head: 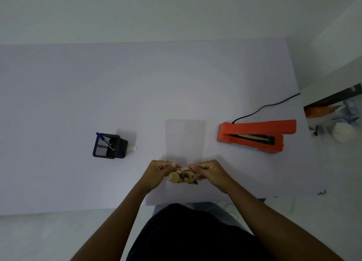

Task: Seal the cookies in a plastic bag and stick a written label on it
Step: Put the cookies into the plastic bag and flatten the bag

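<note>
Several round cookies (182, 177), some pale and some with dark chips, sit bunched inside a small clear wrapper near the table's front edge. My left hand (159, 170) pinches the wrapper's left end and my right hand (207, 171) pinches its right end, both held just above the table. A flat clear plastic bag (185, 139) lies on the table just beyond my hands. An orange heat sealer (256, 136) with its lid raised stands to the right. A small white label (132, 148) lies beside a black mesh pen holder (108, 146) with a blue pen (104, 141) in it.
The sealer's black cord (264, 107) runs back right off the pale table (98, 84). Clutter sits on a shelf at the far right (337, 113). The table's front edge is close to my body.
</note>
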{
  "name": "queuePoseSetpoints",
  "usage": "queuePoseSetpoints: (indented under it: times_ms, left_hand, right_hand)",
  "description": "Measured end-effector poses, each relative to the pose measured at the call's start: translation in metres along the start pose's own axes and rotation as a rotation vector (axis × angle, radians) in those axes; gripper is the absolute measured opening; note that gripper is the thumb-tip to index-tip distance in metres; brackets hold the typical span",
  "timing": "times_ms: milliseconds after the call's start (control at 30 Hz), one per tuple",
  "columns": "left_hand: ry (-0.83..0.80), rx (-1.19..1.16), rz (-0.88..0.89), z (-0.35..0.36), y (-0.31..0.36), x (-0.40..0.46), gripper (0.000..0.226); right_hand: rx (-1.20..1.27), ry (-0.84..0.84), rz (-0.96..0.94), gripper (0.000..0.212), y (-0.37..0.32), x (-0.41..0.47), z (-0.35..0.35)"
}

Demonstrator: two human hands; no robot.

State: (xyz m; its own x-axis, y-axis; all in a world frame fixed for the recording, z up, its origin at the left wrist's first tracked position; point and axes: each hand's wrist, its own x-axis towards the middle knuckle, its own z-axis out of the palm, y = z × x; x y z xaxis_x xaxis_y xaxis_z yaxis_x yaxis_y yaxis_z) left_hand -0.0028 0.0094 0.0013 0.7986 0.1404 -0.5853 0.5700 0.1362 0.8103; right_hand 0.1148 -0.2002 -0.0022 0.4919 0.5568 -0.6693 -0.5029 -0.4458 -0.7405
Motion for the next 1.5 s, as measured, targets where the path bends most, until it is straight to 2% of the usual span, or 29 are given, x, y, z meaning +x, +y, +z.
queuePoseSetpoints:
  times_ms: [267,400,733,800,933,1100,1267,1500]
  left_hand:
    - [0.051,-0.077,-0.01,0.011,-0.002,0.0,0.022]
    - [0.064,-0.055,-0.003,0.009,-0.005,0.0,0.017]
    - [0.087,-0.043,-0.077,0.0,-0.019,-0.003,0.021]
    - [0.102,0.011,-0.085,0.0,-0.02,-0.002,0.019]
    - [0.2,0.282,-0.009,0.001,-0.027,0.003,0.008]
    - [0.268,0.389,-0.07,0.005,-0.032,0.002,0.011]
    - [0.349,0.89,-0.065,0.017,-0.031,0.003,0.025]
    - [0.469,0.784,-0.222,0.025,-0.034,0.002,0.034]
  right_hand:
    - [0.144,0.081,0.014,0.022,-0.003,-0.001,0.004]
    - [0.108,0.062,0.004,0.015,-0.003,-0.005,0.002]
    - [0.085,0.049,0.043,0.02,0.0,-0.01,0.002]
    - [0.088,0.069,0.056,0.016,0.003,-0.009,0.004]
    - [0.104,0.131,0.091,0.014,0.009,-0.01,0.006]
    - [0.059,0.217,0.163,0.012,0.021,-0.006,0.005]
    - [0.027,0.241,0.272,0.02,0.028,-0.006,0.009]
    - [-0.1,0.273,0.313,0.025,0.023,-0.004,0.011]
